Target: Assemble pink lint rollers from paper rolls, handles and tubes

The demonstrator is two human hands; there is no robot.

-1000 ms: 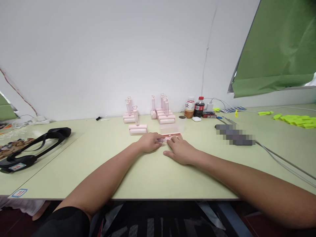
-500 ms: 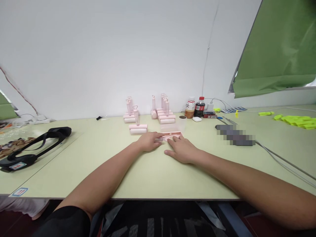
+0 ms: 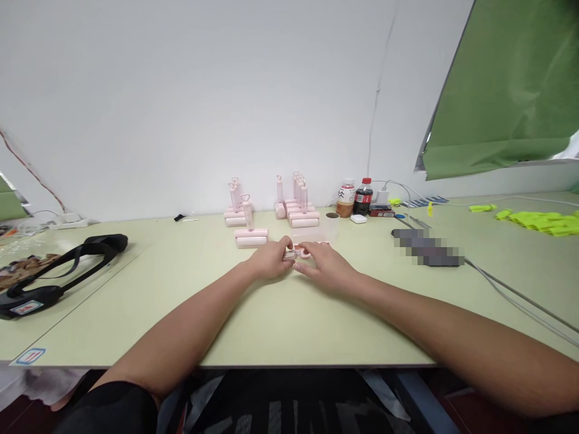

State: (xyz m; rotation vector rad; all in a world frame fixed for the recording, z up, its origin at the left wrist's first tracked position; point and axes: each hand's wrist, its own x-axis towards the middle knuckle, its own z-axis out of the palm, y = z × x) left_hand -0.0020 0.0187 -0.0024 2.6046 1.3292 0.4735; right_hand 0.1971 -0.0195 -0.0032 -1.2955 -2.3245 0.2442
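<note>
In the middle of the table, a small clear-and-pink lint roller handle (image 3: 290, 255) lies between my two hands. My left hand (image 3: 270, 259) has its thumb and fingers closed on the clear end. The thumb and forefinger of my right hand (image 3: 332, 269) curl around the pink end, whose exact shape is partly covered. Just behind my fingers lies a flat pink-and-brown piece, mostly hidden. A pink lint roller (image 3: 251, 237) with an upright clear handle and a heart-shaped loop stands beyond my left hand. A translucent plastic cover (image 3: 312, 233) sits behind the hands.
More pink lint rollers (image 3: 304, 218) stand by the wall. A cardboard-cored roll (image 3: 332, 223), a cola bottle (image 3: 363, 198), a juice bottle (image 3: 345, 199) and a white case (image 3: 359, 219) are at the right rear. Black headgear (image 3: 67, 271) lies left; yellow-green pieces (image 3: 538, 222) lie far right.
Both hands have gone from flat, outstretched fingers to curled fingers around the clear-and-pink handle. My right hand has shifted slightly left, closer to my left hand.
</note>
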